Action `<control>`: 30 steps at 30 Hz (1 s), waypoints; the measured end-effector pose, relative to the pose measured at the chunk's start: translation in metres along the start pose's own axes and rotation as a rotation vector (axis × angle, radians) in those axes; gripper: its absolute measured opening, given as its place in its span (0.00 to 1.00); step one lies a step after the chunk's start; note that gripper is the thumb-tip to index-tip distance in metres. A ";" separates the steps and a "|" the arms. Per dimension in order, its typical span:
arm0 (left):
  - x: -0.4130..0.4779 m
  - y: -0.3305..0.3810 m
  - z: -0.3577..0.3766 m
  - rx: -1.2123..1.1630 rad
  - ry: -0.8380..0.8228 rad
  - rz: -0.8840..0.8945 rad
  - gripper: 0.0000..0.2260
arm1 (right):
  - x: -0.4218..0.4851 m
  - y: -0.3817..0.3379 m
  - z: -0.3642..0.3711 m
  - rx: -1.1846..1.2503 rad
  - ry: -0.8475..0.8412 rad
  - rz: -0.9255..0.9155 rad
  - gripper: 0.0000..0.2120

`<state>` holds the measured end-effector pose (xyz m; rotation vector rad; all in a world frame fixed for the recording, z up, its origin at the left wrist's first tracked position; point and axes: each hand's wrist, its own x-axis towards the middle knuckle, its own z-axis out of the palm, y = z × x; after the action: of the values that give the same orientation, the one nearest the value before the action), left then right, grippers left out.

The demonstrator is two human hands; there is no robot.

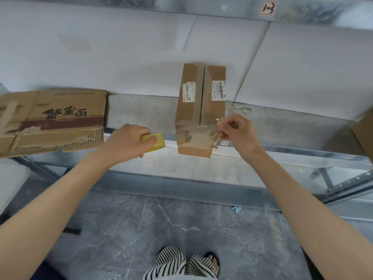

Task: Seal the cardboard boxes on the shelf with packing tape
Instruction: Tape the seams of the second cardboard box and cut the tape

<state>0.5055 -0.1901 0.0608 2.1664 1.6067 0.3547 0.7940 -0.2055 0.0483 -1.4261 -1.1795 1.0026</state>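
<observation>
The grey shelf [141, 110] carries a narrow cardboard box [188, 116] near its middle, jutting past the front edge. A wide printed box [60, 118] overhangs at the left, and a third box [363, 136] sits at the right end.

I'm seeing white panels [121, 47] lining the back wall and grey marbled floor [121, 229] running beneath the metal shelf [141, 110].

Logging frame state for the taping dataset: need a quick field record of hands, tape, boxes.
left hand: grips yellow tape roll
right hand: pinches end of clear tape strip
tape strip: stretched across near end of narrow box
narrow box: on shelf, flaps closed, near end at front edge
large box: lies flat on shelf, to the left, untouched
</observation>
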 end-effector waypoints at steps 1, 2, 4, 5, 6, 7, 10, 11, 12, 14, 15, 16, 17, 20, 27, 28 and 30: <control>-0.001 -0.001 0.001 -0.045 -0.015 0.002 0.16 | -0.001 0.001 -0.001 0.021 0.016 0.009 0.07; 0.000 -0.002 0.002 -0.073 -0.020 0.010 0.14 | -0.001 0.002 -0.002 0.027 0.043 0.016 0.07; 0.003 -0.006 0.001 -0.048 -0.010 0.039 0.15 | -0.002 0.006 -0.007 0.015 0.104 0.031 0.08; 0.005 -0.008 0.000 -0.014 0.006 0.051 0.16 | -0.003 0.008 -0.010 0.007 0.120 0.037 0.08; 0.008 -0.009 0.000 0.021 0.028 0.063 0.18 | -0.005 0.010 -0.012 0.001 0.128 0.040 0.08; 0.011 -0.010 0.000 0.058 0.059 0.078 0.19 | -0.006 0.012 -0.013 0.001 0.136 0.041 0.07; 0.021 -0.015 -0.003 0.202 0.197 0.122 0.25 | -0.007 0.015 -0.017 0.014 0.170 0.031 0.06; 0.024 -0.016 -0.006 0.221 0.230 0.121 0.27 | -0.008 0.016 -0.018 0.017 0.171 0.030 0.06; 0.027 -0.017 -0.007 0.220 0.244 0.118 0.27 | -0.008 0.017 -0.018 0.025 0.172 0.032 0.06; 0.032 -0.015 -0.007 0.202 0.247 0.128 0.27 | -0.010 0.019 -0.020 0.053 0.187 0.042 0.07; 0.034 -0.014 -0.006 0.202 0.245 0.138 0.27 | -0.010 0.021 -0.020 0.065 0.195 0.045 0.08; 0.036 -0.012 -0.004 0.211 0.240 0.148 0.26 | -0.011 0.022 -0.021 0.071 0.202 0.048 0.08; 0.037 -0.009 -0.003 0.221 0.239 0.156 0.26 | -0.011 0.023 -0.022 0.071 0.207 0.050 0.08; 0.039 -0.007 -0.004 0.177 0.275 0.166 0.25 | -0.011 0.027 -0.031 0.072 0.250 0.061 0.07; 0.039 -0.017 -0.007 0.192 0.323 0.176 0.19 | -0.009 0.030 -0.035 0.079 0.252 0.053 0.08; 0.039 -0.017 -0.006 0.203 0.330 0.174 0.19 | -0.008 0.031 -0.035 0.083 0.251 0.055 0.08; 0.041 -0.019 -0.004 0.221 0.346 0.168 0.18 | -0.006 0.031 -0.036 0.091 0.246 0.056 0.07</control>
<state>0.5006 -0.1454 0.0535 2.5269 1.7134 0.6624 0.8324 -0.2194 0.0234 -1.4701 -0.9087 0.8785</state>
